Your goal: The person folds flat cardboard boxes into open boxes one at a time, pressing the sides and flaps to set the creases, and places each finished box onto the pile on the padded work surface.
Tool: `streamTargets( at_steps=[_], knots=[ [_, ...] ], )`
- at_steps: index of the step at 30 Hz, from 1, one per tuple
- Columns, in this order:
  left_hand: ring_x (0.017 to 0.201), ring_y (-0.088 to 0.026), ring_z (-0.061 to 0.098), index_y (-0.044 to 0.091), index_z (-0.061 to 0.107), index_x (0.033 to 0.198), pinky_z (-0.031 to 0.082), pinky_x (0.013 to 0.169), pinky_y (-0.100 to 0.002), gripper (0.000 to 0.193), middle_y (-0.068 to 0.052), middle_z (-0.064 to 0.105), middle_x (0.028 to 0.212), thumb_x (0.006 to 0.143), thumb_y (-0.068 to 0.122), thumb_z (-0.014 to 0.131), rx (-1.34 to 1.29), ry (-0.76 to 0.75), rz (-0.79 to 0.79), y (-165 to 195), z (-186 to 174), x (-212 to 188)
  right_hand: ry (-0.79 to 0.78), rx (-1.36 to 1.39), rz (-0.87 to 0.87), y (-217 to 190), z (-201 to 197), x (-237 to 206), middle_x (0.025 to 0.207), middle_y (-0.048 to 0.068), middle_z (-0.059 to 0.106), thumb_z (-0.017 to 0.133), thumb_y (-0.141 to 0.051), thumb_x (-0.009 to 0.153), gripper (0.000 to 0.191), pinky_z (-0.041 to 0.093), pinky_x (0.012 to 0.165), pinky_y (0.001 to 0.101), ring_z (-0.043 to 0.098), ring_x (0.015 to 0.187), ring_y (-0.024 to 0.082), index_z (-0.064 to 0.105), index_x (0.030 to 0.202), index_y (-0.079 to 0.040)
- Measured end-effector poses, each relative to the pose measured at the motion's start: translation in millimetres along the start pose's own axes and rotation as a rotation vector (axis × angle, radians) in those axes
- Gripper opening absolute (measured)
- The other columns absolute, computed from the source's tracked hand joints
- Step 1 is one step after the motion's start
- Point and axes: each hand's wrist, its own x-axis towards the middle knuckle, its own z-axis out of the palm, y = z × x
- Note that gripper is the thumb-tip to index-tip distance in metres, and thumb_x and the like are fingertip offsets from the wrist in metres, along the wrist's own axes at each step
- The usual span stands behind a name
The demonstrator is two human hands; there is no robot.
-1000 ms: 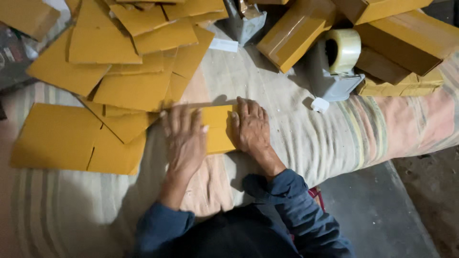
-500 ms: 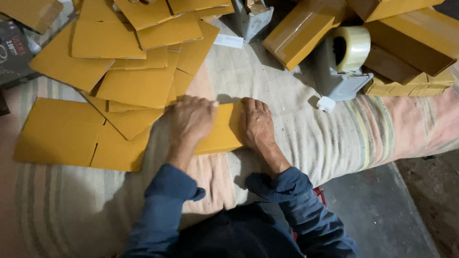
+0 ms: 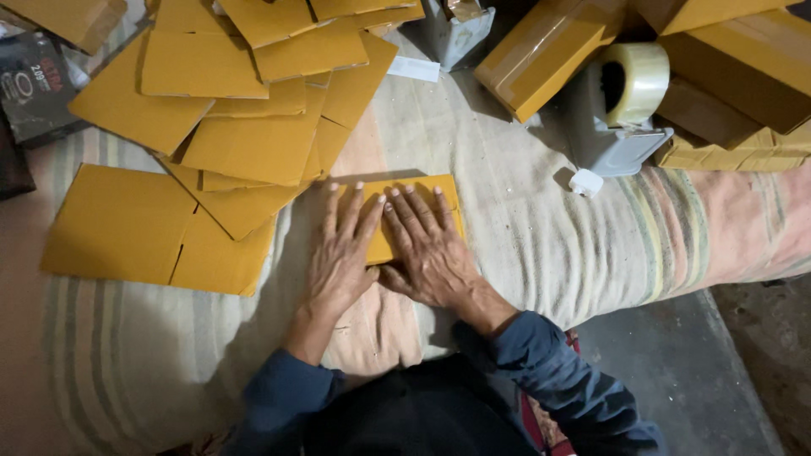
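A small flat yellow cardboard piece lies on the striped cloth in the middle. My left hand lies flat on its left part, fingers spread. My right hand presses flat on its right part, fingers spread and pointing away from me. Both palms rest on the cardboard side by side; neither hand grips it.
Many flat yellow cardboard blanks are piled at upper left. A grey tape dispenser with a clear tape roll stands at upper right. Taped yellow boxes are stacked behind it. The cloth's edge and a grey floor lie at lower right.
My hands have shifted from the cardboard's two ends onto its top, now lying flat side by side. The view has tilted slightly.
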Motion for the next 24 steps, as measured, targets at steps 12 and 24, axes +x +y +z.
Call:
streamTargets(
  at_steps=[12, 24],
  knots=[
    [0.151, -0.037, 0.018, 0.009, 0.035, 0.153, 0.017, 0.119, -0.062, 0.100, -0.011, 0.026, 0.163, 0.072, 0.040, 0.085, -0.059, 0.076, -0.022, -5.6, -6.4, -15.3, -0.032, -0.037, 0.033, 29.1, -14.7, -19.7, 0.158, 0.030, 0.034, 0.064, -0.054, 0.087, 0.093, 0.019, 0.123, 0.0553, 0.031, 0.149, 0.041, 0.039, 0.149, 0.009],
    [0.154, -0.033, 0.024, -0.008, 0.038, 0.150, 0.008, 0.127, -0.051, 0.077, -0.023, 0.035, 0.161, 0.095, 0.042, 0.058, -0.118, 0.210, 0.145, -18.0, 9.1, -14.0, -0.052, -0.026, 0.101, 43.4, -5.8, -30.7, 0.165, 0.029, 0.030, 0.048, -0.050, 0.103, 0.080, 0.013, 0.128, 0.0509, 0.023, 0.157, 0.040, 0.035, 0.154, 0.010]
  ],
)
